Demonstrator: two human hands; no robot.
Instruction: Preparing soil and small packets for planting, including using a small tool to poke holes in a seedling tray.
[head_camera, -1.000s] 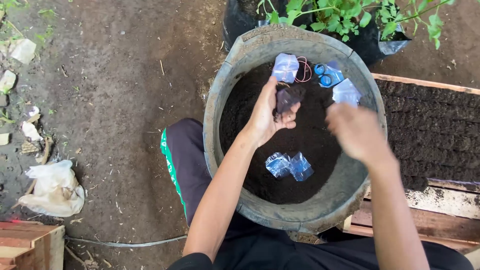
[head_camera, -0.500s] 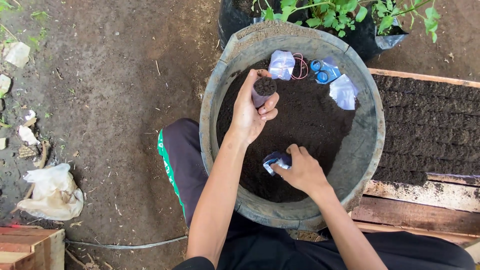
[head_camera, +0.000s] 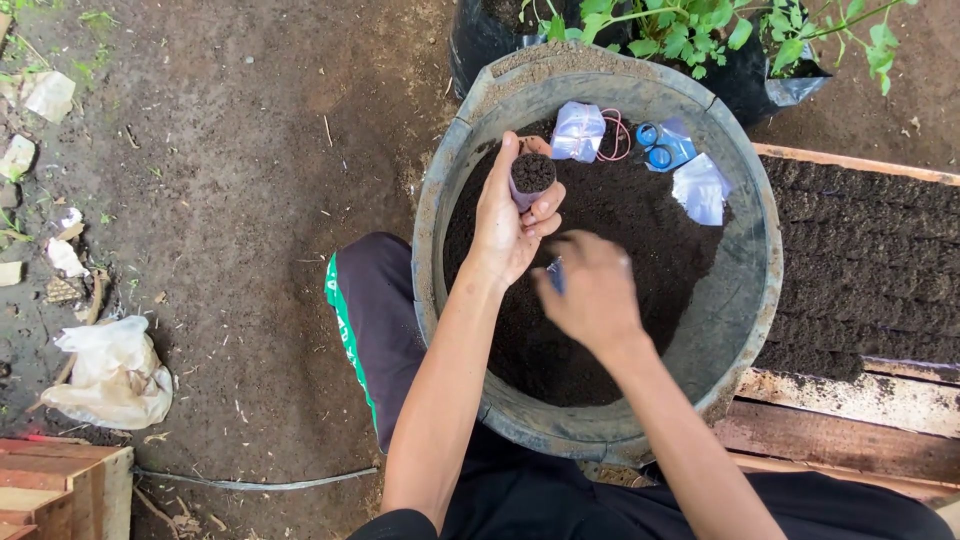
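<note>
Head view, one soil-filled cup (head_camera: 532, 175), two hands

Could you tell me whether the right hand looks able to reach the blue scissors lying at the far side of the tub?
Probably yes. The right hand hovers over the soil, and the blue scissors lie uncovered beyond it, nothing between. It already pinches something small, though.
</note>
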